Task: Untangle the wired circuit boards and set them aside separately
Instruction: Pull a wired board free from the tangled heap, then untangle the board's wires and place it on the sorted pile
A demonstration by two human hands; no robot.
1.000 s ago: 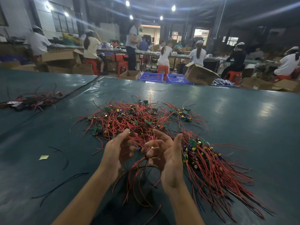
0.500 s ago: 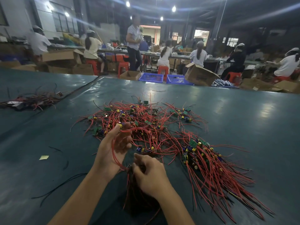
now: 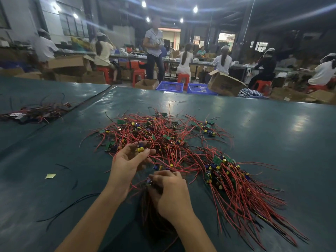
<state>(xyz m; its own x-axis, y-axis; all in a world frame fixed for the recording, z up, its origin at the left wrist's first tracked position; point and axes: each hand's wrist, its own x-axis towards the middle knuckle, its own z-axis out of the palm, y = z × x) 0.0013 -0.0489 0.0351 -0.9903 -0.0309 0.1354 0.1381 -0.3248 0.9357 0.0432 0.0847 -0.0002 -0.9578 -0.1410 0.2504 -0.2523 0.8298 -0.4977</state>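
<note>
A tangled pile of small green circuit boards with red and black wires (image 3: 163, 135) spreads across the dark green table (image 3: 272, 135). A second sorted bunch (image 3: 236, 182) fans out to the right, its wires pointing toward me. My left hand (image 3: 127, 160) pinches one board with a yellow capacitor (image 3: 140, 149) at the pile's near edge. My right hand (image 3: 169, 191) sits just below, fingers curled round a bundle of boards with dark wires (image 3: 154, 215) hanging toward me.
Another heap of wired boards (image 3: 36, 111) lies far left on the table. A yellow paper scrap (image 3: 50, 176) and loose black wires (image 3: 69, 208) lie near left. Blue crates (image 3: 170, 86), cardboard boxes and seated workers are beyond the far edge.
My right hand turned palm down and closed on the wire bundle near me. My left hand lifted a board with a yellow capacitor out of the pile's edge.
</note>
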